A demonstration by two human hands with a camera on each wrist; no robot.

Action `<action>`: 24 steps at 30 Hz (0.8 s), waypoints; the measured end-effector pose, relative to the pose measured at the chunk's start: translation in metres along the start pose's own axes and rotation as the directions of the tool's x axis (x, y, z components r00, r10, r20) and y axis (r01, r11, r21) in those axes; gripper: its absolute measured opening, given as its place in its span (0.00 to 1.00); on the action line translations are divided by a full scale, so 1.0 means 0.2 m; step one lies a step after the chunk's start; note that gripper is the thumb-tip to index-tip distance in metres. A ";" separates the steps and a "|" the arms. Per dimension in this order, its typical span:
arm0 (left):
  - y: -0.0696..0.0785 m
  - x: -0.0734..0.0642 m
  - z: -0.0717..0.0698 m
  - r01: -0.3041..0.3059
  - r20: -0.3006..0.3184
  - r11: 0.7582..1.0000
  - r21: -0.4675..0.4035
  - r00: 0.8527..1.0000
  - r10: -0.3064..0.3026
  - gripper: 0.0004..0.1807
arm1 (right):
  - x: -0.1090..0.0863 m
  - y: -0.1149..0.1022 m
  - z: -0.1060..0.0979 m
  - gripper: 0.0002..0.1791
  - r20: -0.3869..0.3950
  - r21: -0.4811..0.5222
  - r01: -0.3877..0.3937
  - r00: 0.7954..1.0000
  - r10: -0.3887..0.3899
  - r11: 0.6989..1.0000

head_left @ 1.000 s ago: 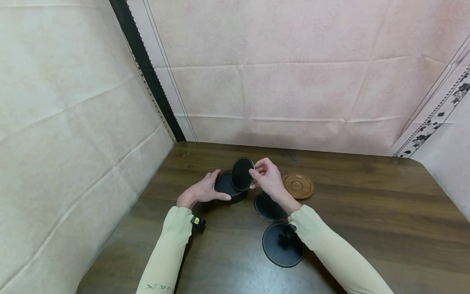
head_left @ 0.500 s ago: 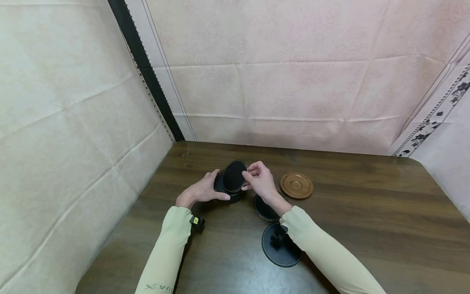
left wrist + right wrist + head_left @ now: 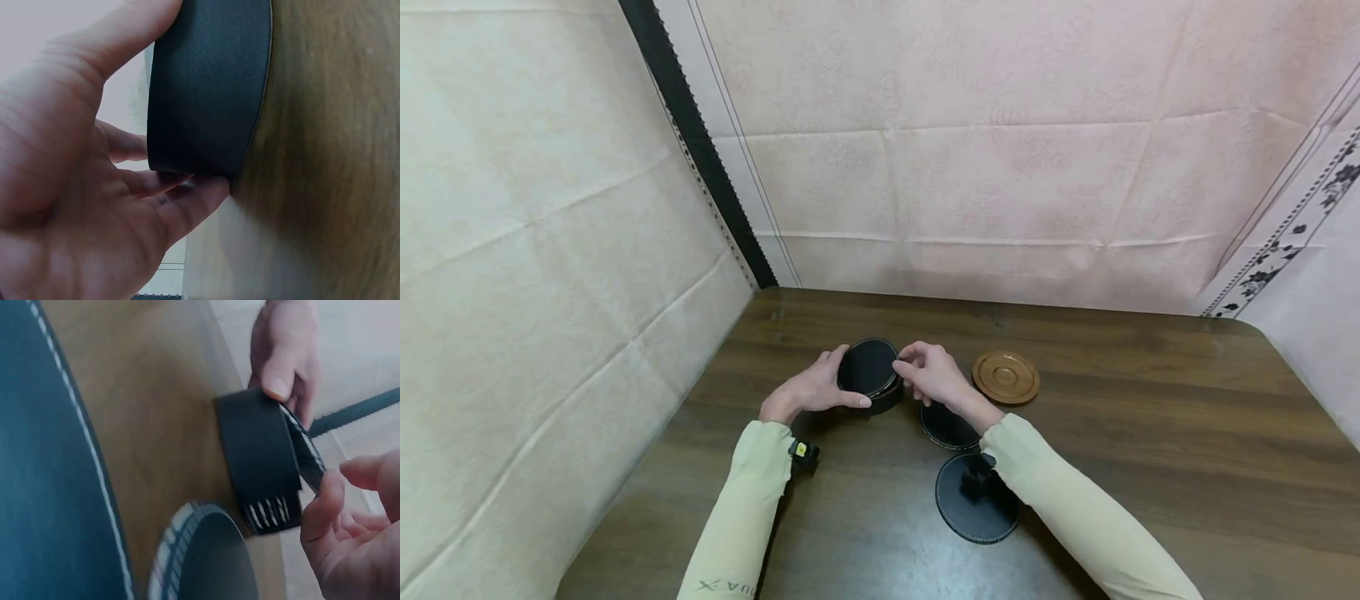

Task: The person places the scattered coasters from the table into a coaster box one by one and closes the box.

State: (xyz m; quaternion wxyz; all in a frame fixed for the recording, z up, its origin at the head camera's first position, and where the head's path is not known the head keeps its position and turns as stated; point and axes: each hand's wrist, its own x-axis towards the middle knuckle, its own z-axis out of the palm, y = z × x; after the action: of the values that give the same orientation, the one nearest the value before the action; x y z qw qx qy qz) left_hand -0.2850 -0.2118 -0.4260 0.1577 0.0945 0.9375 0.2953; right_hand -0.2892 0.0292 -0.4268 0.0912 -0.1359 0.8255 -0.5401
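My left hand (image 3: pixel 814 387) grips a round black coaster holder (image 3: pixel 886 402) from its left side, thumb at the near wall and fingers round the far side. In the left wrist view the smooth dark wall of the holder (image 3: pixel 209 87) lies between thumb and fingers. A round black coaster (image 3: pixel 868 365) with stitched edging lies tilted over the holder's mouth. Its right edge is pinched by my right hand (image 3: pixel 934 375). The right wrist view shows that coaster (image 3: pixel 305 450) partly inside, its edge raised at the fingertips of the right hand (image 3: pixel 350 531); white stitches mark the holder's wall (image 3: pixel 259 440).
Another black coaster (image 3: pixel 947 427) lies under the right wrist, partly hidden. Nearer stands a larger black stitched disc (image 3: pixel 973 508), shadowed by the forearm. A brown round wooden disc (image 3: pixel 1006 377) is to the right on the wooden table (image 3: pixel 1150 433). Cloth-covered walls (image 3: pixel 1000 183) border the table.
The right hand has moved the coaster left and down, from upright above the holder to nearly flat over its mouth. The left hand and holder have stayed in place.
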 end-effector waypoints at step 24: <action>0.00 -0.01 0.00 -0.005 0.013 1.000 -0.006 1.000 0.005 0.66 | -0.24 -0.08 -0.29 0.14 0.104 -0.345 0.227 0.974 -0.204 0.911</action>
State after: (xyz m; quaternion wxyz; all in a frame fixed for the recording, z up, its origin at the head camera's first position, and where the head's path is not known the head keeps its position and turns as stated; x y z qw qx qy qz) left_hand -0.2841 -0.2125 -0.4247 0.1632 0.0982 0.9355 0.2977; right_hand -0.2589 0.0885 -0.3893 0.0320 -0.2579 0.8859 -0.3842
